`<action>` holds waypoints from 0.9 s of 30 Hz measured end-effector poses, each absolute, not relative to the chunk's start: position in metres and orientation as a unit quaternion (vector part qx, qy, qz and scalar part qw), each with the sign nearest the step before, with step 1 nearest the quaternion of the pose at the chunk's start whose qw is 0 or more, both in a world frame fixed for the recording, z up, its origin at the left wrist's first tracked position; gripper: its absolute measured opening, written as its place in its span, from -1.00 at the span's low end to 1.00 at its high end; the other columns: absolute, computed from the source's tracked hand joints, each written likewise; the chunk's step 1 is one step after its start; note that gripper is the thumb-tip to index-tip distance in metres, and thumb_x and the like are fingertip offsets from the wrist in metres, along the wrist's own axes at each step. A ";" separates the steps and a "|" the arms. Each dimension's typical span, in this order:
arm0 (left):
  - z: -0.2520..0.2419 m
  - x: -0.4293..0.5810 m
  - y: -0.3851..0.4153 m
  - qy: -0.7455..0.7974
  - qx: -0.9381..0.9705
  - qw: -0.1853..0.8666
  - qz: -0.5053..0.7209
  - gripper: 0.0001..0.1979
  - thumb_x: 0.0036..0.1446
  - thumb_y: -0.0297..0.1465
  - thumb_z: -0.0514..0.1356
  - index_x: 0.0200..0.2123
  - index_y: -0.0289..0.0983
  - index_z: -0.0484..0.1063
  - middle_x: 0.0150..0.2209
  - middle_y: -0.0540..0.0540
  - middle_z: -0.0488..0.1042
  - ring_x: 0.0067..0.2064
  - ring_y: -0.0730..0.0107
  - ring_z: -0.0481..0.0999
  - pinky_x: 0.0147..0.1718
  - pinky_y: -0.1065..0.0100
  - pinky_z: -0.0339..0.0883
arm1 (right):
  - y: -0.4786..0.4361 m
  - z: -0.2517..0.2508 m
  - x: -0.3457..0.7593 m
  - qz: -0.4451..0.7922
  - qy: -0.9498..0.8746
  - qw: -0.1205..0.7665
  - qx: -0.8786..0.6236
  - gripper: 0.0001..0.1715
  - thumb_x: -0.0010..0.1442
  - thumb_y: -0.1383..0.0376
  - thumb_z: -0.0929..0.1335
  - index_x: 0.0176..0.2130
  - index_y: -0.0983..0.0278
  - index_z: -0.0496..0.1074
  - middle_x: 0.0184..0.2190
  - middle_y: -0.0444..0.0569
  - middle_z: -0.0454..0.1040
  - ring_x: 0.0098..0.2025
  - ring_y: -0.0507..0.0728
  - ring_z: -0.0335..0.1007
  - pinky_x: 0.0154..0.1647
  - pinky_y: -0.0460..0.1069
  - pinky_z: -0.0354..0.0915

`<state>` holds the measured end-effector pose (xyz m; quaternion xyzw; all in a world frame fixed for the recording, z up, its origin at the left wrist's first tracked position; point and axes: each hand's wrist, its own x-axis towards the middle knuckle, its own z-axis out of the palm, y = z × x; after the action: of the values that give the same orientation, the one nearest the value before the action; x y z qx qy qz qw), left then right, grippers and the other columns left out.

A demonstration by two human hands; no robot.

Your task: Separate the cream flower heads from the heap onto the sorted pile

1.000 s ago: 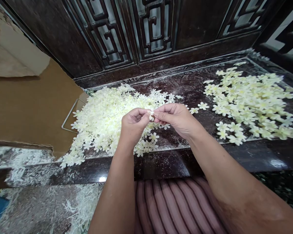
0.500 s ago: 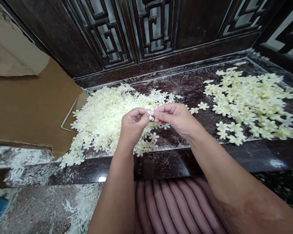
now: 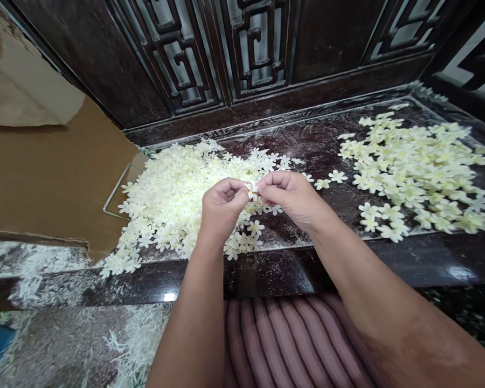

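A small white artificial flower is pinched between the thumb and fingers of my left hand. From the other side, the closed fingertips of my right hand grip the same flower at its petals. Both hands meet in front of me, above the right part of a large pile of pale flowers. A few single flowers lie just beyond my right hand, on the dark wooden bench.
A second spread of cream flowers covers the bench's right side. On the left stands brown cardboard with a bent metal wire handle. Carved lattice panels rise behind. White shreds litter the floor and bench edge.
The flower between my fingertips has opened out a little, with its petals spread more. My right fingers have shifted slightly to the right.
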<state>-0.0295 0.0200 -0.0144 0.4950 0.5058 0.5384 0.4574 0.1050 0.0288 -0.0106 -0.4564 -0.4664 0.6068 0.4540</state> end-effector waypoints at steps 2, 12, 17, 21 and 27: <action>-0.016 -0.033 0.021 0.502 0.492 0.453 0.549 -0.99 -0.18 -0.48 0.21 -0.56 -0.28 0.42 -0.59 0.06 0.43 -0.55 0.58 0.39 -0.53 0.50 0.30 | 0.029 -0.012 0.107 0.605 -0.472 0.454 -0.452 -0.87 -0.10 0.49 0.35 -0.59 0.31 0.42 -0.70 -0.21 0.33 -0.63 -0.10 0.16 -0.58 -0.12 0.12; -0.021 -0.037 0.021 0.549 0.517 0.352 0.554 -0.96 -0.09 -0.46 0.19 -0.49 -0.29 0.46 -0.56 0.02 0.46 -0.53 0.54 0.43 -0.54 0.49 0.32 | 0.036 -0.016 0.117 0.517 -0.417 0.521 -0.536 -0.83 -0.08 0.42 0.41 -0.62 0.31 0.38 -0.71 -0.22 0.29 -0.63 -0.09 0.11 -0.55 -0.10 0.11; -0.023 -0.030 0.017 0.561 0.603 0.244 0.512 -0.91 -0.03 -0.47 0.17 -0.44 -0.28 0.50 -0.49 0.00 0.53 -0.47 0.51 0.48 -0.46 0.47 0.38 | 0.027 -0.014 0.102 0.579 -0.471 0.469 -0.471 -0.74 -0.15 0.21 0.50 -0.56 0.31 0.43 -0.64 -0.16 0.37 -0.58 -0.04 0.18 -0.53 -0.07 0.15; -0.022 -0.029 0.015 0.546 0.683 0.149 0.462 -0.88 0.01 -0.51 0.15 -0.44 -0.28 0.50 -0.47 -0.01 0.55 -0.44 0.48 0.50 -0.42 0.43 0.40 | 0.025 -0.013 0.097 0.589 -0.459 0.463 -0.478 -0.72 -0.16 0.19 0.51 -0.56 0.32 0.43 -0.64 -0.16 0.34 -0.57 -0.05 0.15 -0.54 -0.08 0.12; -0.022 -0.028 0.014 0.540 0.701 0.126 0.449 -0.87 0.02 -0.52 0.14 -0.44 -0.28 0.50 -0.46 -0.02 0.56 -0.43 0.46 0.52 -0.41 0.42 0.41 | 0.027 -0.011 0.101 0.606 -0.433 0.465 -0.479 -0.84 -0.15 0.31 0.47 -0.58 0.33 0.44 -0.66 -0.17 0.37 -0.60 -0.08 0.19 -0.55 -0.11 0.18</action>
<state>-0.0278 0.0140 -0.0222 0.7006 0.5402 0.4489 0.1259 0.1014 0.0272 -0.0107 -0.4789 -0.4326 0.6065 0.4645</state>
